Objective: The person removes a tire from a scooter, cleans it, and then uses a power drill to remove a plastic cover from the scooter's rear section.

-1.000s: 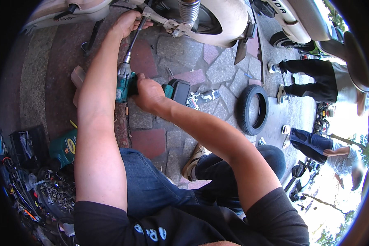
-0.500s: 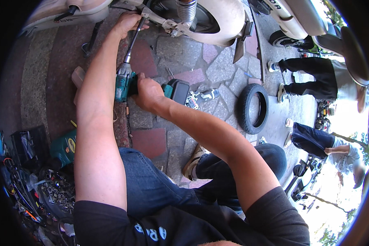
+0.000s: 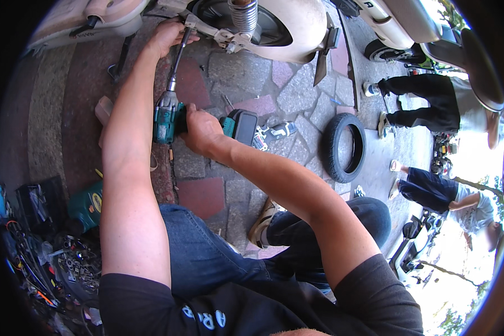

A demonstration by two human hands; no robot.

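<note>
My right hand (image 3: 203, 130) is wrapped round the grip of a teal cordless impact wrench (image 3: 165, 124) with a black battery (image 3: 245, 126). A long metal extension bar (image 3: 178, 64) runs from its nose up to a pale bracket (image 3: 195, 22) beside the wheel of a white scooter (image 3: 297, 33). My left hand (image 3: 165, 37) reaches in at that bracket, its fingers curled and passing behind the bar. Whatever they hold is hidden.
A black tyre (image 3: 330, 148) lies on the stone paving at the right. Dark and silver tool-like items (image 3: 274, 134) lie near the battery. Loose parts (image 3: 73, 269) and a green container (image 3: 87, 204) crowd the lower left. Two people (image 3: 425, 103) stand at the far right.
The impact wrench and my right hand have shifted slightly down and left in the picture, along with small shifts of the surroundings. Both hands keep their places at the wrench and bracket.
</note>
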